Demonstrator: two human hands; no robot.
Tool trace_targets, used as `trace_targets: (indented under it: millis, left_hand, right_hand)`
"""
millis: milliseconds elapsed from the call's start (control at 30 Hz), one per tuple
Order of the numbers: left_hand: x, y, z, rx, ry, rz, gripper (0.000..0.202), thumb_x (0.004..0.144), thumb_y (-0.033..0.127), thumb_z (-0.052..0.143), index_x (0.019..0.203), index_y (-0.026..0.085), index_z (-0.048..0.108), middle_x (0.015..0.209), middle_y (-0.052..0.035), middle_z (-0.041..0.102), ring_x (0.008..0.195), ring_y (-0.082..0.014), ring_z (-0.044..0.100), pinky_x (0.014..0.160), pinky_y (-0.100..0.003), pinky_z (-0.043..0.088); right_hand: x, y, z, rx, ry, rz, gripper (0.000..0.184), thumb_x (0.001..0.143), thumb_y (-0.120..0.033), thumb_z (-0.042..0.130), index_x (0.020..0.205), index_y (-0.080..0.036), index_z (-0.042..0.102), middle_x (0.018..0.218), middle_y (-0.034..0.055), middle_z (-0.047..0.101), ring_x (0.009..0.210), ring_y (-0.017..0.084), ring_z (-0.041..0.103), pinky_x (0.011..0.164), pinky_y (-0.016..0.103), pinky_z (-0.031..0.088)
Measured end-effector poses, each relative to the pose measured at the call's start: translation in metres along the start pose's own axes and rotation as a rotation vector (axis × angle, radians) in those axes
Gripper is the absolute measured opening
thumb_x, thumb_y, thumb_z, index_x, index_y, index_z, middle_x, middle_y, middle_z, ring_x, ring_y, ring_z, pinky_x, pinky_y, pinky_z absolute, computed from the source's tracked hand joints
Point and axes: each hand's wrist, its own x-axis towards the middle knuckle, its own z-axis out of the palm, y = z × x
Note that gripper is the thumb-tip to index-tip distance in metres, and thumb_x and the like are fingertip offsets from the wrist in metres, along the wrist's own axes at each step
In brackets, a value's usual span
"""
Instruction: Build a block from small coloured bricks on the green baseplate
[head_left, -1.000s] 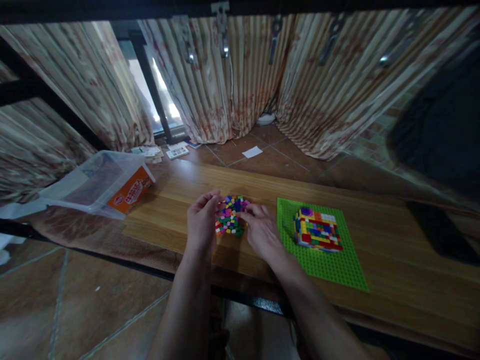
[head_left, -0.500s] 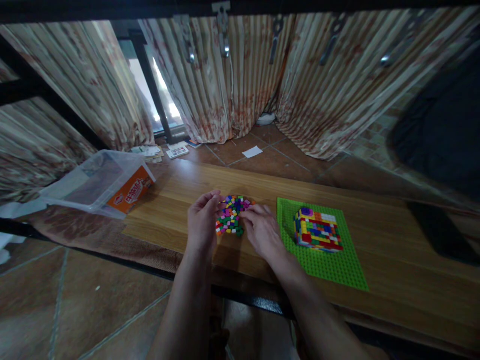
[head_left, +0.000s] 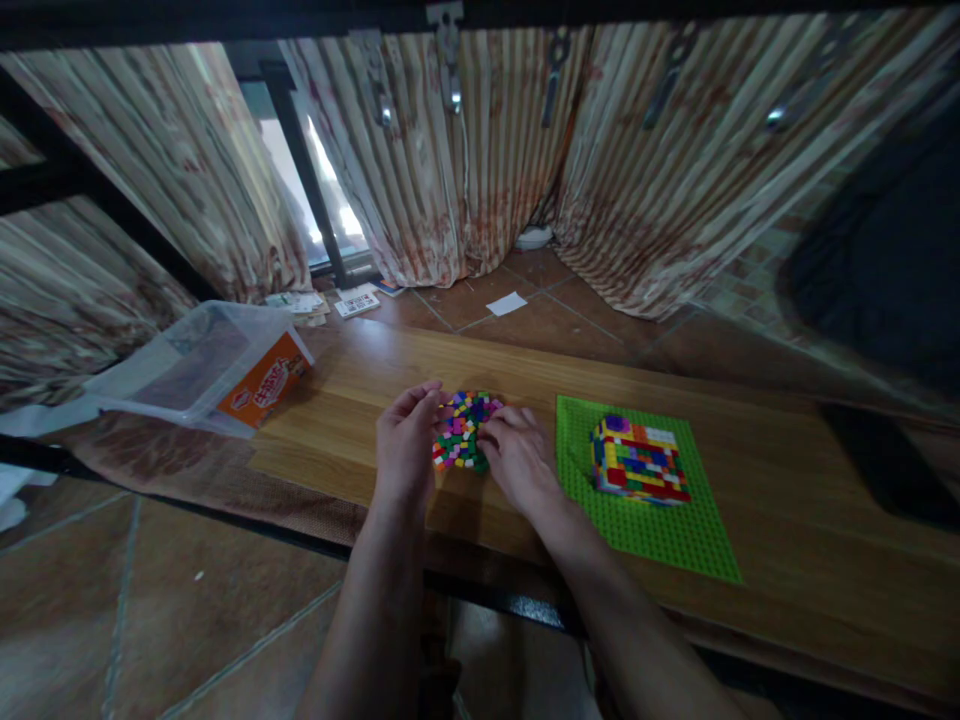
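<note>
On the desk (head_left: 322, 430), between the left hand (head_left: 405, 440) and right hand (head_left: 523, 458): one pile of small bricks (head_left: 459, 440), mixed colours, too many to count. Both hands have fingers curled at its edges — can't tell if either grips a brick. Right hand sits between pile and one green baseplate (head_left: 660, 550) carrying one multicoloured block (head_left: 637, 465). Further right, one dark flat object (head_left: 885, 465). Left end — one clear bin (head_left: 165, 385), one orange label (head_left: 266, 382).

Person's left hand (head_left: 403, 440) and right hand (head_left: 521, 458): both bare. Left forearm (head_left: 375, 600) and right forearm (head_left: 600, 585): uncovered as far as visible, slim, smooth in outline, each broadening away from the wrist.
</note>
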Motion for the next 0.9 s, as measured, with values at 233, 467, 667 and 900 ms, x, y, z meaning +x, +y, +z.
trace_targets:
  millis: [233,467,667,900]
  left_hand:
    - [0.0,-0.001,0.001,0.0,0.004,-0.002,0.031,0.057,0.026,0.078,0.084,0.013,0.068,0.074,-0.001,0.067,0.062,-0.007,0.056,0.061,-0.02,0.043]
    - [0.001,-0.002,0.002,0.015,0.004,0.0,0.032,0.057,0.028,0.078,0.084,0.014,0.068,0.074,-0.0007,0.067,0.061,-0.007,0.056,0.06,-0.019,0.042]
    - [-0.001,-0.001,0.005,0.034,0.003,-0.006,0.033,0.056,0.03,0.078,0.084,0.014,0.068,0.075,-0.0017,0.068,0.063,-0.0083,0.057,0.06,-0.02,0.043]
    - [-0.004,-0.007,0.012,0.068,-0.022,-0.024,0.033,0.056,0.031,0.079,0.082,0.014,0.069,0.076,-0.0027,0.069,0.064,-0.0089,0.058,0.063,-0.021,0.043]
  right_hand:
    - [-0.004,0.0,-0.008,-0.003,-0.001,0.002,0.011,0.086,-0.018,0.064,0.086,-0.024,0.074,0.098,0.0063,0.066,0.096,0.024,0.052,0.088,0.04,0.044]
    - [-0.003,-0.006,-0.015,0.047,0.013,-0.006,0.014,0.088,-0.017,0.062,0.085,-0.023,0.075,0.096,0.0067,0.067,0.096,0.024,0.054,0.088,0.038,0.044]
    - [-0.006,-0.014,-0.064,0.261,0.265,0.025,0.015,0.091,-0.026,0.058,0.088,-0.024,0.072,0.089,0.0029,0.071,0.087,0.02,0.062,0.082,0.034,0.047]
    - [-0.028,0.048,-0.12,0.334,0.527,0.348,0.023,0.084,-0.041,0.062,0.086,-0.02,0.073,0.085,0.0045,0.074,0.076,0.02,0.067,0.072,0.033,0.052]
